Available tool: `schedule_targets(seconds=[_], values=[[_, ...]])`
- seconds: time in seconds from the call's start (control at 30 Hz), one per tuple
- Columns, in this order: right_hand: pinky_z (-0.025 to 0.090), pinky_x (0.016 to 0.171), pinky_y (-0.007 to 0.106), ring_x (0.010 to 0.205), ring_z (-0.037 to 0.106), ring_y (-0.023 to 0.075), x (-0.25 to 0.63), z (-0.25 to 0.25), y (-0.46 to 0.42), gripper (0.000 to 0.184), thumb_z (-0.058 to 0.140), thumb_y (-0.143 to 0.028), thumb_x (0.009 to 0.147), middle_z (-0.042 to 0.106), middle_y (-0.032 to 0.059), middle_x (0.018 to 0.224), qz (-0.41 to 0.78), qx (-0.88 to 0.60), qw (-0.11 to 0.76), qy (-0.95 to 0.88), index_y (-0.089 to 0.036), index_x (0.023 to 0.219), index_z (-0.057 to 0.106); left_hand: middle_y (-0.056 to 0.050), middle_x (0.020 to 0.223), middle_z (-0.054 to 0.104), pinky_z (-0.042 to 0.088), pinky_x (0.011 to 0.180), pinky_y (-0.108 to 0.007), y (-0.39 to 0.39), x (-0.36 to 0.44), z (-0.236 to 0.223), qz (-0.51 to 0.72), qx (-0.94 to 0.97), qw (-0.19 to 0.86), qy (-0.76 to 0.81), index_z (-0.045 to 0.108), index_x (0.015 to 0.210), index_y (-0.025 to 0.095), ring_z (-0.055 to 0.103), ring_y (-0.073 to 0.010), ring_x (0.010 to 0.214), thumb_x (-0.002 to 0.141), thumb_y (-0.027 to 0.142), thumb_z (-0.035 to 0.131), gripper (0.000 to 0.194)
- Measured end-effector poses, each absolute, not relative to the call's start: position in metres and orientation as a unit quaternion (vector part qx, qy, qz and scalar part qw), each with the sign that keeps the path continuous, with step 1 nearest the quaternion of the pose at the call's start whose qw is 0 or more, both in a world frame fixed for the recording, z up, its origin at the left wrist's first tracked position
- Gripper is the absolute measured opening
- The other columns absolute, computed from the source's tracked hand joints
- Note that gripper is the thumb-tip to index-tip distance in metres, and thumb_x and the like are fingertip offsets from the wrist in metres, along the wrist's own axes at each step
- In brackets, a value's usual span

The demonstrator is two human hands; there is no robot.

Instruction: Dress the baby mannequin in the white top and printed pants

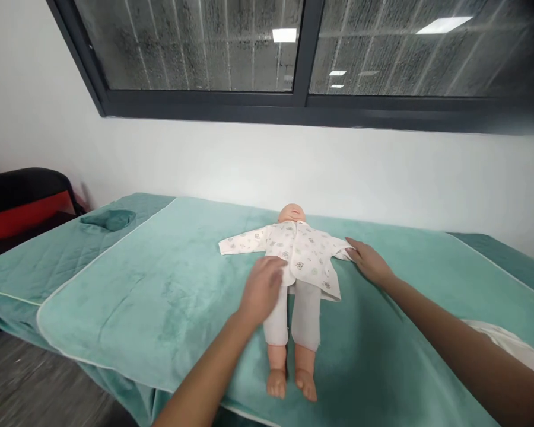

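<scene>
A baby doll (pixel 293 279) lies on its back on a teal towel (pixel 160 296), head toward the wall and bare feet toward me. It wears a white printed jacket (pixel 302 249) and pale trousers (pixel 306 314). My left hand (pixel 261 290) rests at the doll's waist on the jacket's lower left hem; its fingers are blurred by motion. My right hand (pixel 368 260) lies flat, fingers stretched out, on the end of the jacket's right sleeve.
The towel covers a quilted teal bed (pixel 31 261) standing against a white wall under a dark window. A black and red chair (pixel 22 201) stands at the far left. A piece of white cloth (pixel 511 344) lies under my right forearm.
</scene>
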State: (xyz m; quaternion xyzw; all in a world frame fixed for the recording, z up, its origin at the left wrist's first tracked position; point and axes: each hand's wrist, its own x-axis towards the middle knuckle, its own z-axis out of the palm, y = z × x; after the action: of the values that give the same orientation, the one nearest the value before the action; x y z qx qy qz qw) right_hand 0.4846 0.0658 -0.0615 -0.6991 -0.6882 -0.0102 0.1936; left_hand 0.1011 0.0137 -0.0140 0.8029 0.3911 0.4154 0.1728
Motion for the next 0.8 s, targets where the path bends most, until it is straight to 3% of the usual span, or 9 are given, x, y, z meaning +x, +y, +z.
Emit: schedule_targets(seconds=[0.13,0.3,0.4,0.5,0.57,0.67,0.8], values=[[0.041,0.105,0.044,0.123,0.054,0.0292,0.484,-0.059,0.075,0.053,0.026,-0.05,0.097,0.059,0.0065,0.135,0.047,-0.689,0.237,-0.683,-0.022,0.129,0.059,-0.013,0.129,0.056,0.043,0.103,-0.045,0.055,0.058,-0.036,0.332,0.775,0.048,0.535,0.056,0.129,0.019,0.05,-0.0274,0.12,0.086,0.01,0.046,0.045],[0.045,0.1,0.044,0.117,0.058,0.0307,0.49,-0.047,0.075,0.052,0.045,-0.055,0.089,0.059,0.007,0.135,0.081,-0.722,0.31,-0.613,-0.024,0.128,0.059,-0.018,0.14,0.047,0.043,0.095,-0.053,0.095,0.021,-0.039,0.221,0.718,-0.075,0.656,0.049,0.139,0.024,0.044,-0.0364,0.125,0.09,0.024,0.046,0.048],[0.045,0.099,0.042,0.116,0.058,0.029,0.502,-0.054,0.061,0.055,0.051,-0.058,0.085,0.059,0.0073,0.133,0.095,-0.727,0.367,-0.573,-0.024,0.128,0.059,-0.019,0.125,0.057,0.045,0.09,-0.052,0.112,0.01,-0.038,0.207,0.676,-0.054,0.705,0.051,0.137,0.022,0.052,-0.0365,0.115,0.09,0.033,0.048,0.048],[0.048,0.091,0.043,0.106,0.062,0.0296,0.521,-0.069,0.04,0.06,0.051,-0.06,0.083,0.064,0.0133,0.122,0.033,-0.78,0.4,-0.48,-0.018,0.124,0.061,-0.015,0.117,0.063,0.044,0.093,-0.05,0.121,0.003,-0.041,0.244,0.686,-0.02,0.685,0.057,0.131,0.023,0.054,-0.0345,0.113,0.088,0.029,0.048,0.044],[0.048,0.084,0.044,0.097,0.063,0.0308,0.532,-0.078,0.03,0.06,0.049,-0.061,0.082,0.068,0.0151,0.109,0.014,-0.82,0.384,-0.424,-0.015,0.118,0.065,-0.012,0.118,0.065,0.043,0.097,-0.045,0.125,-0.001,-0.043,0.306,0.686,0.047,0.659,0.058,0.13,0.023,0.057,-0.0296,0.112,0.085,0.022,0.049,0.046],[0.048,0.08,0.043,0.091,0.064,0.0304,0.539,-0.085,0.025,0.056,0.052,-0.062,0.08,0.071,0.0112,0.098,0.043,-0.833,0.349,-0.428,-0.02,0.112,0.068,-0.011,0.119,0.067,0.044,0.1,-0.038,0.128,-0.005,-0.042,0.421,0.611,0.183,0.645,0.058,0.13,0.019,0.061,-0.0243,0.107,0.081,0.024,0.053,0.049],[0.049,0.08,0.039,0.093,0.066,0.0273,0.54,-0.087,0.037,0.05,0.062,-0.051,0.074,0.071,0.0086,0.103,0.056,-0.81,0.355,-0.464,-0.023,0.114,0.068,-0.01,0.112,0.071,0.043,0.101,-0.041,0.134,-0.005,-0.036,0.475,0.55,0.258,0.637,0.07,0.11,0.02,0.063,-0.027,0.106,0.078,0.038,0.062,0.038]])
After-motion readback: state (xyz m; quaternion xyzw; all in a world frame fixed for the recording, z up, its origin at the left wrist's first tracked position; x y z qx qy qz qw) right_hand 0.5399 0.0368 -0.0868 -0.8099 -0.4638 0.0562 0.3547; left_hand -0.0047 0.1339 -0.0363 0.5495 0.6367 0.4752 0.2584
